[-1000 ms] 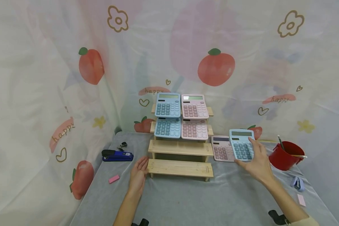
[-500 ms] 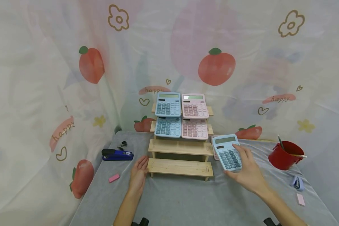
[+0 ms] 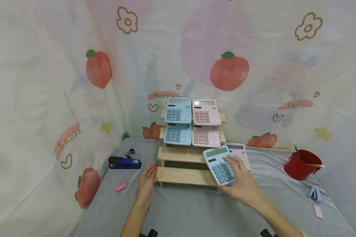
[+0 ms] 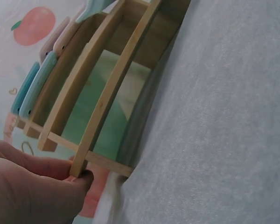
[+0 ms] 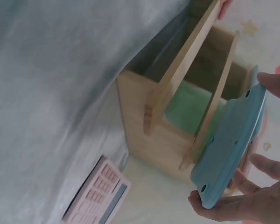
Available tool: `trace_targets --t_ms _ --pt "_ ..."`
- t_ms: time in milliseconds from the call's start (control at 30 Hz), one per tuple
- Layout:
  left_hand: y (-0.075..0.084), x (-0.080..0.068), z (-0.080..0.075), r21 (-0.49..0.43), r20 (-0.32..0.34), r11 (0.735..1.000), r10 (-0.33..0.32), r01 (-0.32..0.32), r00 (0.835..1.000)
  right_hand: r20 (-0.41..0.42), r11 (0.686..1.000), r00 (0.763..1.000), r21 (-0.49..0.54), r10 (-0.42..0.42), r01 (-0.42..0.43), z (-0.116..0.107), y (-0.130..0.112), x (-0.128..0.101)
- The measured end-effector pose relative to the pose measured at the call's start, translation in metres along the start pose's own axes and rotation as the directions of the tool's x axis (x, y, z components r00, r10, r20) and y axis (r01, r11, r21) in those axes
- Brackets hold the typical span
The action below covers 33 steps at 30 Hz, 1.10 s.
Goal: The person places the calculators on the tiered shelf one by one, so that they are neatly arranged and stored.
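My right hand [image 3: 240, 184] grips a blue calculator [image 3: 220, 164] by its edges, tilted and held over the right end of the lower two steps of a wooden stepped rack [image 3: 184, 175]. In the right wrist view the underside of that blue calculator [image 5: 231, 144] faces the rack. My left hand [image 3: 146, 184] pinches the left end of the rack's lowest board, as the left wrist view shows between thumb and finger. On the upper two steps sit blue calculators [image 3: 178, 110] at left and pink calculators [image 3: 206, 112] at right. Another pink calculator [image 3: 239, 154] lies on the table behind the held one.
A blue stapler [image 3: 125, 163], small dark clips [image 3: 130, 152] and a pink eraser [image 3: 121, 187] lie left of the rack. To the right stand a red bucket [image 3: 299, 166] with pencils, a light blue sharpener-like item [image 3: 314, 194] and a pale pink eraser [image 3: 318, 212].
My right hand has carried the blue calculator leftward from beside the red bucket to the rack's right end, tilting it. The pink calculator behind shows again. My left hand stays at the rack.
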<state>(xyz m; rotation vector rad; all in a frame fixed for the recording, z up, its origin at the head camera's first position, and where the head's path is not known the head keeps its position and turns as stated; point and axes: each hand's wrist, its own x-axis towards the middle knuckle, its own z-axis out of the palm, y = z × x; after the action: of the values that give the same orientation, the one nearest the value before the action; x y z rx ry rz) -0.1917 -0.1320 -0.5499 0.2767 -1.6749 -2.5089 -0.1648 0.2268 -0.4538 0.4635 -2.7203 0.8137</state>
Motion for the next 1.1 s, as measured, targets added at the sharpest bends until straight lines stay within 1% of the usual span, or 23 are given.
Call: trace_targets --t_ms 167,367,667,800,967,1100 --pt "0.0 0.0 0.001 -0.001 0.003 1.0 0.005 -0.005 1.0 0.012 0.999 1.0 0.036 -0.007 0.007 0.011 -0.013 0.007" --pt "0.001 0.001 0.001 -0.009 0.003 1.0 0.009 -0.009 1.0 0.003 0.998 1.0 0.063 -0.026 0.026 0.024 -0.027 0.017" --pt "0.001 -0.001 0.0 -0.001 0.004 1.0 -0.005 0.005 1.0 -0.042 0.994 0.994 0.039 -0.099 0.101 0.05 -0.044 0.032" --pt "0.0 0.0 -0.001 0.0 0.0 1.0 -0.001 0.001 1.0 -0.046 0.994 0.995 0.051 -0.093 0.095 0.06 -0.055 0.039" --pt "-0.001 0.001 -0.001 -0.007 0.008 1.0 0.008 -0.008 1.0 -0.032 0.993 0.997 0.084 -0.077 0.079 0.073 -0.068 0.047" --pt "-0.001 0.0 -0.002 -0.018 0.015 1.0 0.012 -0.012 1.0 -0.034 0.994 0.997 0.084 -0.065 0.068 0.084 -0.077 0.054"
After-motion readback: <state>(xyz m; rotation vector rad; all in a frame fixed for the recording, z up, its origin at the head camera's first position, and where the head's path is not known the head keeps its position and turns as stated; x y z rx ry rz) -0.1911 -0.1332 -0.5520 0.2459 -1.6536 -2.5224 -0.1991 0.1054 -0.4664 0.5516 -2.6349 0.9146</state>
